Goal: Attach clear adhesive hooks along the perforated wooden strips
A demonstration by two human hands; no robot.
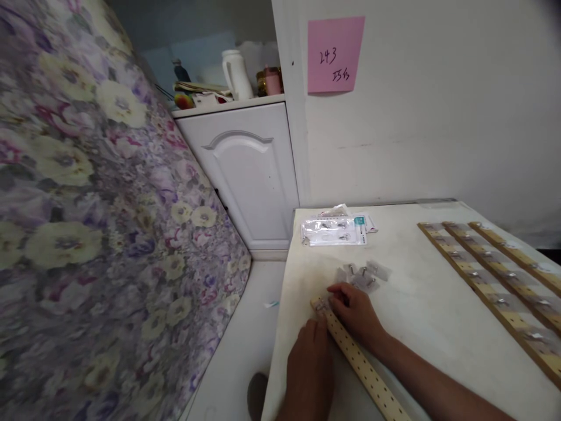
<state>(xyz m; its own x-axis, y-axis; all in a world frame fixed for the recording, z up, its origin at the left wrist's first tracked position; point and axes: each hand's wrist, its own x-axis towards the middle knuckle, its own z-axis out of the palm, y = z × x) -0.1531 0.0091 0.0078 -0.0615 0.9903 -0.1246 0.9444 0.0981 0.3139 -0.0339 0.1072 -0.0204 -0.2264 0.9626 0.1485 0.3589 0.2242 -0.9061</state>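
Note:
A long wooden strip with rows of small holes [363, 368] lies on the white table [421, 310], running from near the front edge toward the back left. My left hand [309, 368] rests flat beside the strip's left side, fingers together. My right hand [357, 313] lies over the strip's far end, fingers curled down onto a small clear piece there. Just beyond my right hand sits a small heap of clear adhesive hooks with metal pegs [363, 273].
A clear plastic packet of hooks [335, 230] lies at the table's back left. Three more wooden strips with hooks fixed on them [495, 280] lie at the right. A pink note [335, 54] hangs on the wall. A floral mattress [87, 222] fills the left; a white cabinet [249, 169] stands behind.

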